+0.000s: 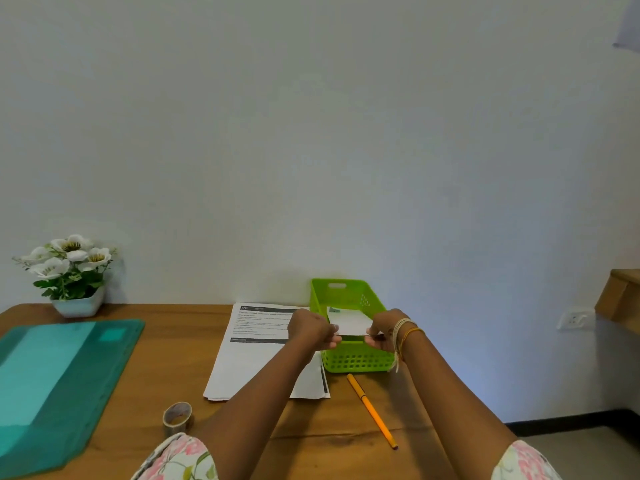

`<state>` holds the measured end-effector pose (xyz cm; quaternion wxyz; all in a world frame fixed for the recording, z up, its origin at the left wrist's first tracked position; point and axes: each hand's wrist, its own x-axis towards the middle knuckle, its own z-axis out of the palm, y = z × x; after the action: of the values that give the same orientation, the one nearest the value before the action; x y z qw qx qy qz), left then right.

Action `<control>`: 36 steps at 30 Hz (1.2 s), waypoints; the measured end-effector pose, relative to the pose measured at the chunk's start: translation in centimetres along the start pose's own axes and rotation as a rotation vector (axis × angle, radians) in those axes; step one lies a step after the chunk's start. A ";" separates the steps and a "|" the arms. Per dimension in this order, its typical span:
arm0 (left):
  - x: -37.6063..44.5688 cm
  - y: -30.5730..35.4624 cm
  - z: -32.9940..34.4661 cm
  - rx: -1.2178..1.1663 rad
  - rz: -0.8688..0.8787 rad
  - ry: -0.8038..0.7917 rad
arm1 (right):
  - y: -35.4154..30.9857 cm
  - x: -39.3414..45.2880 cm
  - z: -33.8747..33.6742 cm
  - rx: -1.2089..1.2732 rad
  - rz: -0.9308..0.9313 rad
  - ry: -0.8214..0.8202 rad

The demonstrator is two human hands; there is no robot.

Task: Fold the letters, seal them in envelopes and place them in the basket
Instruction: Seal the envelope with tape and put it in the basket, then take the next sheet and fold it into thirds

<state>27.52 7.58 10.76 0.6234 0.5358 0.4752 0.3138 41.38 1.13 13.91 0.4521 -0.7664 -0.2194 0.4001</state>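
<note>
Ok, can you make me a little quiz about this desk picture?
1. True or false: the green basket sits right of the printed sheets.
2. What do the left hand and right hand hold over the basket? A) white envelope B) tape roll C) orange pen
3. What stands in the desk's far left corner?

Key: 1 true; 2 A; 3 a pot of white flowers.

light: soft, even daylight | shadows: faint | focus: slightly soft | edges: wide-angle bending
</note>
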 end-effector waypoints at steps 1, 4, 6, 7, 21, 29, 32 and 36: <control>0.2 -0.3 -0.2 0.004 0.036 0.023 | 0.0 0.2 0.0 -0.024 -0.002 0.000; 0.3 -1.4 -0.8 0.020 0.119 0.070 | 0.0 0.8 0.3 -0.133 -0.036 0.029; -0.1 -1.9 -1.1 0.025 0.145 0.078 | 0.4 1.2 0.4 -0.216 -0.090 0.083; -0.6 -2.2 -1.4 0.039 0.156 0.078 | 0.7 1.4 0.4 -0.259 -0.125 0.124; -8.6 -8.7 -13.0 0.560 0.583 0.343 | 8.7 -8.9 10.6 -0.511 -0.897 0.425; -12.3 -13.3 -20.4 0.681 0.551 0.552 | 14.1 -10.4 19.0 -0.787 -0.967 0.227; -11.9 -14.4 -22.4 0.641 0.475 0.522 | 14.5 -9.9 20.3 -0.873 -1.038 0.260; -11.4 -14.5 -22.4 0.673 0.382 0.471 | 13.7 -9.2 20.6 -0.883 -1.027 0.343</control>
<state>0.98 2.26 0.29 0.2204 0.7008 0.5722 0.3646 18.92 -1.42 0.24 0.2583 -0.7301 -0.6216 -0.1177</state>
